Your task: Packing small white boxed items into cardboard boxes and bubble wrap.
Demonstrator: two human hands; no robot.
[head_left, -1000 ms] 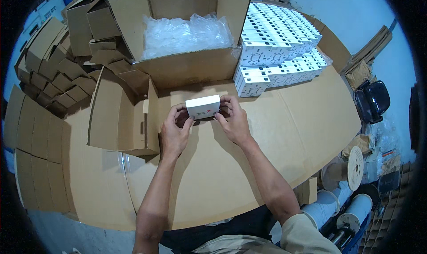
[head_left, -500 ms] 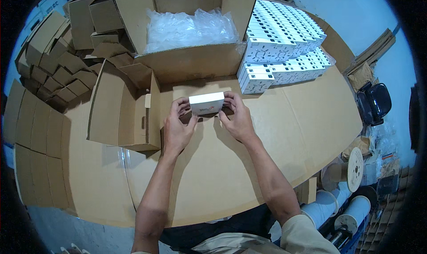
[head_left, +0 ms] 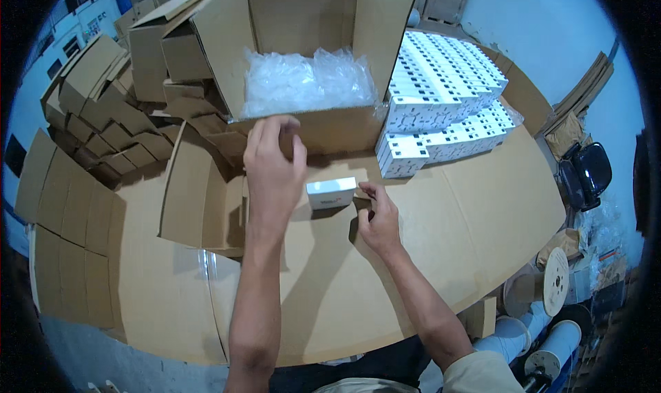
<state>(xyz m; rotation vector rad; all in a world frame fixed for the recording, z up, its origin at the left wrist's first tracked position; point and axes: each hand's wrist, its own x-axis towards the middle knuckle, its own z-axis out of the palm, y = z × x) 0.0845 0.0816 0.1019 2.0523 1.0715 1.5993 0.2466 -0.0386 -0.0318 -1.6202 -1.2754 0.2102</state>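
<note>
A small white box (head_left: pixel 332 194) with faint print stands on the cardboard-covered table, between my two hands. My right hand (head_left: pixel 380 219) is at its right end, the fingers bent and the thumb apart; whether a fingertip touches the box I cannot tell. My left hand (head_left: pixel 273 160) is raised in front of a large open carton (head_left: pixel 337 130), fingers loosely curved, thumb apart, nothing visible in it. Clear plastic bags (head_left: pixel 310 83) fill that carton. Partly behind my left forearm sits a smaller open cardboard box (head_left: pixel 194 193).
White boxes (head_left: pixel 451 90) are stacked in rows at the back right. Folded brown cartons (head_left: pixel 103 124) pile up at the left, above more cardboard boxes (head_left: pixel 65 231). Spools (head_left: pixel 506 334) lie off the table at the lower right, below a black chair (head_left: pixel 589 169).
Both hands have let go of the white box, which now stands on the table. My left hand has risen toward the large carton; my right has drawn slightly right. The view has shifted.
</note>
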